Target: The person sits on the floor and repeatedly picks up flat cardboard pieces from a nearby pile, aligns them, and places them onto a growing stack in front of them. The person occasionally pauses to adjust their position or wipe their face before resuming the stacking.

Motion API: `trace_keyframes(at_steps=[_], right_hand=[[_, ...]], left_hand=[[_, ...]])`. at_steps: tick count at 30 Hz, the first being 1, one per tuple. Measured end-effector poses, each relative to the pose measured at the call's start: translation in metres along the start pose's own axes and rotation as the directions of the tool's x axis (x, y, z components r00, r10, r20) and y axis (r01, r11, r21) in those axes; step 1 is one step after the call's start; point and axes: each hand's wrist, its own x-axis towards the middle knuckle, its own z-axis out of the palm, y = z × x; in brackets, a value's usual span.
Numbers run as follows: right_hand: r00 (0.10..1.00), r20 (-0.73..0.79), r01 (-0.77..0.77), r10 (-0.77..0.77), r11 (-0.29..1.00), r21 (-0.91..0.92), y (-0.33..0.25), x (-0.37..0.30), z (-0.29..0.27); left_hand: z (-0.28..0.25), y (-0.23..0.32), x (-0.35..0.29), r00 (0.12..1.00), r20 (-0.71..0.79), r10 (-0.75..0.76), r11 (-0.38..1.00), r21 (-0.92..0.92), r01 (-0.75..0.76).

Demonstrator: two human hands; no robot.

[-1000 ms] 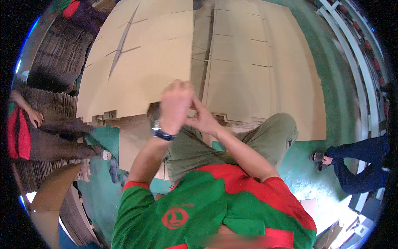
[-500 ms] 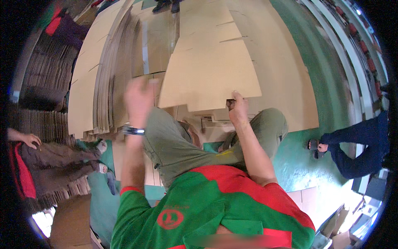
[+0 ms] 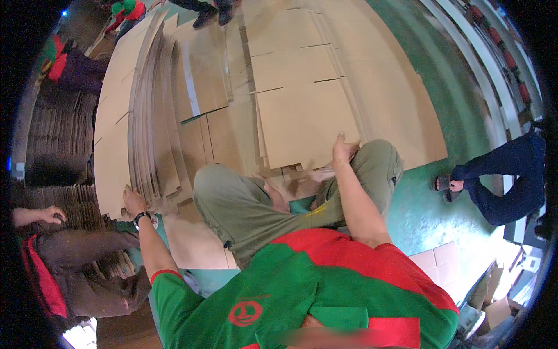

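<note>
My left hand is at the near edge of a stack of long cardboard sheets on the left, its fingers closed on the top sheet's corner. In front of my crossed legs lies a slotted cardboard sheet, flat on a central pile. My right hand is at the near right corner of that sheet, thumb and fingers apart, beside my right knee. The fingers' undersides are hidden.
A wide cardboard sheet lies to the right on the green floor. Co-workers' legs are close on the left, others' feet at the far end and sandalled feet on the right. Bundled cardboard stands at far left.
The slotted cardboard sheet, raised in my right hand before, now lies flat on the pile. My left hand has swung left and nearer, onto the left stack's edge.
</note>
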Motion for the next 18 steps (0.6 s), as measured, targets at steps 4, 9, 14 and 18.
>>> trace_keyframes(at_steps=[4,9,14,18], right_hand=[[0.904,0.261,0.379,-0.339,0.918,-0.119,0.002,-0.027,0.001],[0.719,0.459,0.547,-0.522,0.832,0.089,-0.011,-0.063,0.002],[0.531,0.705,0.447,-0.471,0.862,0.239,-0.041,-0.112,-0.001],[0.316,0.689,0.627,-0.652,0.689,0.364,-0.052,-0.130,-0.008]], left_hand=[[-0.002,0.009,-0.005,0.992,-0.120,0.044,0.998,0.056,-0.037],[-0.050,0.046,-0.018,0.983,-0.157,0.100,0.992,0.089,-0.087],[-0.096,0.123,-0.022,0.990,-0.071,0.124,0.992,-0.024,-0.126],[-0.097,0.144,-0.008,0.989,-0.136,0.060,0.998,-0.002,-0.060]])
